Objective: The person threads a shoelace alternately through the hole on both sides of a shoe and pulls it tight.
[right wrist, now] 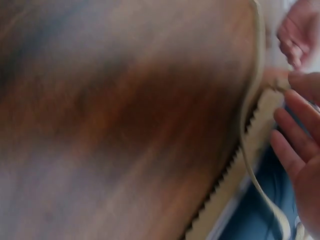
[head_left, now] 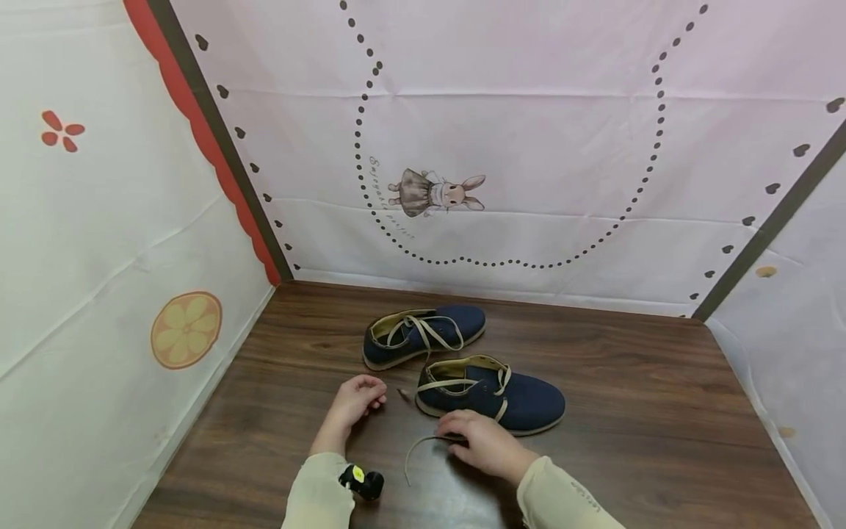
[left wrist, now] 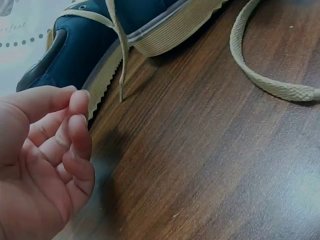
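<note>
Two navy shoes with beige laces lie on their soles, toes to the right: a near shoe (head_left: 529, 400) and a far shoe (head_left: 463, 321). My left hand (head_left: 357, 400) is left of the near shoe's heel, fingers loosely curled and nothing visible between them. In the left wrist view, a lace end (left wrist: 121, 90) hangs over the shoe's side, apart from that hand's fingertips. Beside the near shoe's side, my right hand (head_left: 485, 444) has its fingers fairly straight. The other lace (right wrist: 245, 120) runs past those fingers and curves onto the floor.
The shoes stand on a dark wood-grain surface (head_left: 628, 455). Printed white cloth (head_left: 529, 162) walls the back, with more cloth along the left and right. A black device (head_left: 363, 483) with a yellow sticker is worn on the left wrist.
</note>
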The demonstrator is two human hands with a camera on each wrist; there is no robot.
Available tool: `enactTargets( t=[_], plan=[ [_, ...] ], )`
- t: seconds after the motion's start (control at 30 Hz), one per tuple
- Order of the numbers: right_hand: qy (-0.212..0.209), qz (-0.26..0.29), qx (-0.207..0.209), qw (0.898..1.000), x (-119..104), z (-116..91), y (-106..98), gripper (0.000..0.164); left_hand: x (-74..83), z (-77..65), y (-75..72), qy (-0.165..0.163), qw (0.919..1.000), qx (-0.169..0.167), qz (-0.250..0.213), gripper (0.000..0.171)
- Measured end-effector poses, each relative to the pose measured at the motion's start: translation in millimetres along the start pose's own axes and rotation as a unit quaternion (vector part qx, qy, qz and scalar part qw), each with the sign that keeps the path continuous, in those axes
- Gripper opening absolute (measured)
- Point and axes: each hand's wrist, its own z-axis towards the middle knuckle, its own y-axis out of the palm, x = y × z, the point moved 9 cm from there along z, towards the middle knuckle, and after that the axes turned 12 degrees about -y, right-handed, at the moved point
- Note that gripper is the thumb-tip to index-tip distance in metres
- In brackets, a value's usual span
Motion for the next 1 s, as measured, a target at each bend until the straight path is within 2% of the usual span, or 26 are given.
enactTargets(
  t=[0.17,0.3,0.43,0.5,0.6,0.63,0.7,0.77,0.8,0.83,0.9,1.0],
  plan=[
    [-0.028,-0.068,-0.031,0.997,-11,20,19,0.038,6.4,-3.6,0.7,0.004,0.9995,0.009,0.031,0.014],
    [-0.048,-0.133,-0.05,0.989,-17,34,32,0.038,13.2,-5.3,2.2,0.009,0.9995,0.008,0.028,0.015],
    [-0.076,-0.182,-0.071,0.978,-22,39,45,0.031,16.4,-4.4,-0.9,0.009,0.9996,0.019,0.017,0.015],
    [-0.09,-0.205,-0.069,0.972,-25,38,47,0.023,19.2,-4.2,-2.6,0.014,0.9995,0.022,0.015,0.015],
    [-0.102,-0.213,-0.056,0.97,-28,34,47,0.009,25.3,-4.6,-3.7,0.027,0.9993,0.02,0.012,0.014],
    [-0.101,-0.202,-0.051,0.973,-29,33,45,0.005,27.8,-5.0,-3.7,0.033,0.9992,0.019,0.012,0.014],
    [-0.086,-0.142,-0.048,0.985,-27,30,40,0.002,33.1,-6.8,-3.3,0.04,0.9989,0.018,0.015,0.014],
    [-0.045,-0.043,-0.043,0.997,-21,28,31,0.007,39.0,-8.3,-1.4,0.05,0.9985,0.014,0.018,0.015],
    [-0.018,0.014,-0.036,0.999,-17,27,24,0.01,42.4,-9.7,-0.1,0.056,0.9982,0.012,0.019,0.015],
    [0.012,0.07,-0.024,0.997,-12,26,16,0.012,45.9,-11.0,1.3,0.061,0.9979,0.011,0.017,0.016],
    [0.06,0.147,0.021,0.987,-2,23,-7,0.016,53.9,-13.7,5.4,0.074,0.9972,0.009,0.007,0.015],
    [0.118,0.207,0.092,0.967,15,16,-45,0.02,71.1,-23.4,15.5,0.109,0.994,0.001,-0.013,0.013]
  ],
)
